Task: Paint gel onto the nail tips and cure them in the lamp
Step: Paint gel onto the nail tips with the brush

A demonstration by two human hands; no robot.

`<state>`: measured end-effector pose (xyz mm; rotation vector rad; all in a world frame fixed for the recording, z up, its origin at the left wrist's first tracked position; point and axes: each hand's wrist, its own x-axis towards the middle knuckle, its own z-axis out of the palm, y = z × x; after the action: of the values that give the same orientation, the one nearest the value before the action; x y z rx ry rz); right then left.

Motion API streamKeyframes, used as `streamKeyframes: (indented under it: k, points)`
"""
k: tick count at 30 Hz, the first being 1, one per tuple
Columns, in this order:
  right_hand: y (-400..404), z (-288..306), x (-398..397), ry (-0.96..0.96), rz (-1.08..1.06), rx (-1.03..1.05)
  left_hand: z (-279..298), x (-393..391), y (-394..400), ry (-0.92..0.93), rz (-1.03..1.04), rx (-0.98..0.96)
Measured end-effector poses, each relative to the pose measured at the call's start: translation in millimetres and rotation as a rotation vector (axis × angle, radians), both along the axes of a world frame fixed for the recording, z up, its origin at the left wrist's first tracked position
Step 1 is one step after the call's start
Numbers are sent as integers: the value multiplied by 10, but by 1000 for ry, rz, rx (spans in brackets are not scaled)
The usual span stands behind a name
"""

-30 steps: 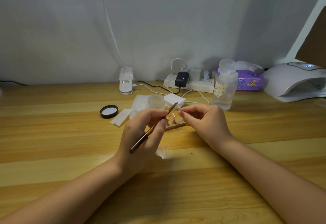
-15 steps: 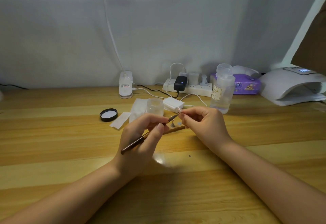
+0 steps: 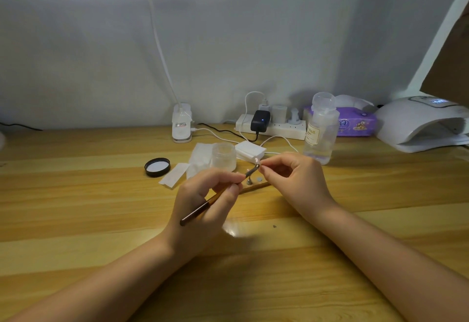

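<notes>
Two hands painting a small nail tip above a wooden table [image 3: 76, 194].

The left hand [image 3: 203, 210] pinches a brown brush [image 3: 215, 198]; the right hand's [image 3: 297, 182] fingertips [image 3: 265, 168] pinch a tiny pale, glossy nail tip [image 3: 256, 161], bristles touching it.

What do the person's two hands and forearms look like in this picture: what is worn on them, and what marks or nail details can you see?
The left hand and right hand are bare, as are both forearms right to the frame's lower edge: no sleeves, gloves, watch, bracelets or rings show. Fingers are slender. The nails look short and plain, though they are too small to be sure.
</notes>
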<state>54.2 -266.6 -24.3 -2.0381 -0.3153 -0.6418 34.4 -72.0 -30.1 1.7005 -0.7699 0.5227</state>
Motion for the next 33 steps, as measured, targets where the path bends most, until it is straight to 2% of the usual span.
streamKeyframes:
  k: [6,11,20,28,33]
  points:
    - [-2,-2,15,-71,-39,-92,-13,25,-19,-63,75,38]
    - [-12,13,12,-163,-68,-195,-7,28,-10,-53,20,74]
    - [-13,7,17,-155,-64,-197,-17,1,-24,13,55,3]
    - [2,15,13,-166,-56,-219,-11,17,-7,-10,23,52]
    - [0,15,25,-137,-57,-170,-26,23,-1,39,19,-19]
